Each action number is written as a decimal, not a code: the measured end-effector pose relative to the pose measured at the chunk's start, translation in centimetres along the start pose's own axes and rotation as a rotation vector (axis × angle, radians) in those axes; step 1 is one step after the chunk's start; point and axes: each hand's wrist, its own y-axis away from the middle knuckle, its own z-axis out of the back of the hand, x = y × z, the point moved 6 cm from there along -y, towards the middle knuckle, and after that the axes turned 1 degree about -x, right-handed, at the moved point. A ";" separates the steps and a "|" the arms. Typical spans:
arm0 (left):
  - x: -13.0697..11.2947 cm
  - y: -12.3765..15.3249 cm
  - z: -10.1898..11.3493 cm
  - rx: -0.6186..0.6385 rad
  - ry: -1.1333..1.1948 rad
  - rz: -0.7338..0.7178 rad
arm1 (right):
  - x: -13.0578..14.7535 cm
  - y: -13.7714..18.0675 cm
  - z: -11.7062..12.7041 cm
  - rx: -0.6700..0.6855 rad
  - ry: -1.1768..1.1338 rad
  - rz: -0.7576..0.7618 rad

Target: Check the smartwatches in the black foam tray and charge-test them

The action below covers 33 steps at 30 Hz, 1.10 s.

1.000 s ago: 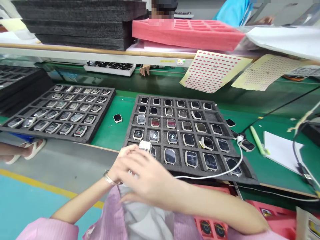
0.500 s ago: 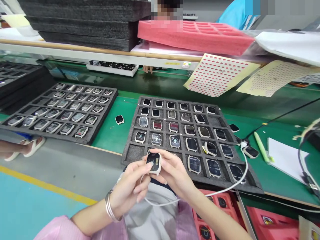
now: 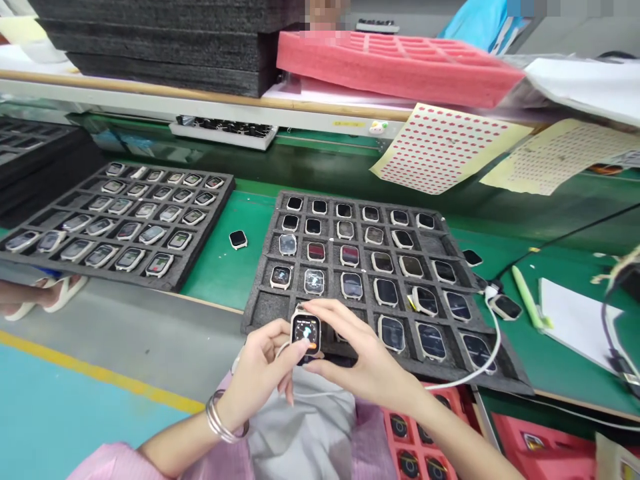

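Note:
Both hands hold a smartwatch body [image 3: 306, 333] with a cream frame and a lit screen, just above the near edge of a dark foam tray [image 3: 260, 308]. My left hand [image 3: 260, 373], with metal bangles on its wrist, supports the watch from the lower left. My right hand [image 3: 363, 353] grips it from the right, fingers over its top edge. Several watches lie in the tray's cells, and the tray's near left cell shows bare foam. A white cable [image 3: 475, 370] runs from the tray's right side towards my hands, passing below them.
A second foam tray [image 3: 115, 223] of watches sits to the left on the green mat, with a loose watch [image 3: 238, 239] between the trays. Another watch [image 3: 505, 307], a green marker and white paper lie right. Red trays sit below; a sandalled foot shows left.
The watch screen has gone from dark to lit. My right hand has shifted its fingers onto the watch's top edge, and the watch has turned slightly.

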 end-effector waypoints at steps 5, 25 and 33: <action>0.7 -0.2 -0.1 0.009 -0.078 0.022 | 0.6 0.1 0.0 -0.029 0.255 0.059; 3.7 2.6 -0.2 0.402 0.025 0.253 | -0.5 -5.9 -3.5 0.121 0.546 0.039; 2.5 1.2 2.1 0.220 -0.054 0.168 | -0.6 -3.0 -0.7 0.287 0.814 0.040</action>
